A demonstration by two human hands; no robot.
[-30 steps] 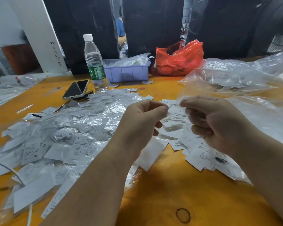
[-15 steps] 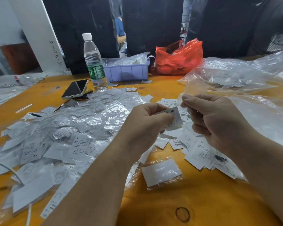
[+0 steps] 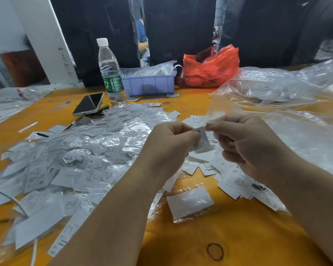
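Observation:
My left hand [image 3: 169, 144] pinches a small white size label [image 3: 201, 140] printed with an S. My right hand [image 3: 246, 144] pinches a small clear plastic bag [image 3: 212, 117] right beside the label, at its upper edge. A big heap of bagged labels [image 3: 75, 166] covers the orange table [image 3: 238, 237] to the left. Loose unbagged labels [image 3: 236, 181] lie under and to the right of my right hand. One bagged label [image 3: 189, 201] lies alone on the table below my hands.
A water bottle [image 3: 111, 73], a phone [image 3: 88, 103], a purple bin [image 3: 149, 84] and a red plastic bag [image 3: 210, 68] stand at the back. Large clear plastic bags [image 3: 277, 89] fill the right side. A white cable [image 3: 13, 200] crosses the heap at the left.
A bagged label dropped from my hands onto the table. My left hand picked up a fresh S label and brought it up against the clear bag in my right hand.

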